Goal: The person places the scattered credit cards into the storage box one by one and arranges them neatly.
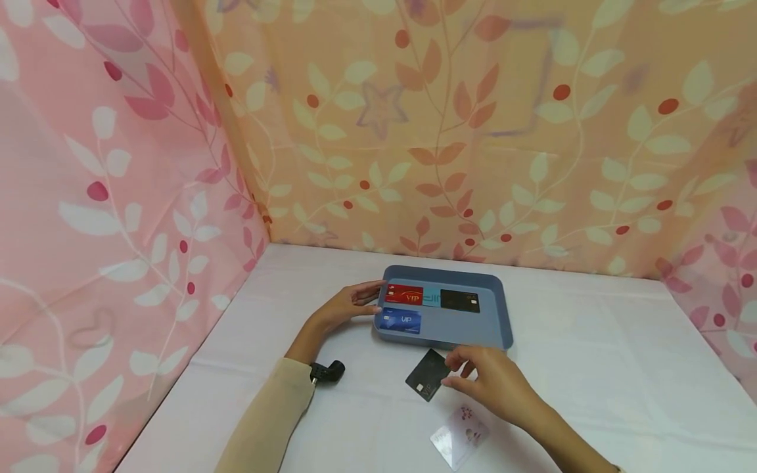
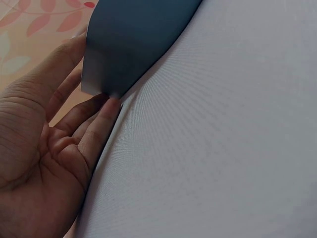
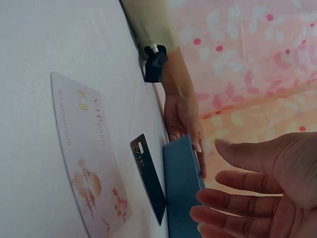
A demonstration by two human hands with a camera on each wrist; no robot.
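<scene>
My left hand rests at the left end of a blue-grey tray, its fingertips touching the outer wall. In the left wrist view, fairly straight fingers meet the tray's side. My right hand hovers beside a black card on the table, just in front of the tray. Seen from the right wrist, that hand has spread fingers with nothing between them, apart from the black card. A pale card with a pink floral print lies nearer me.
Inside the tray lie a red VIP card, a light blue card partly covered, another black card, and a blue VIP card. A white cloth covers the table; floral curtains stand behind and at the sides.
</scene>
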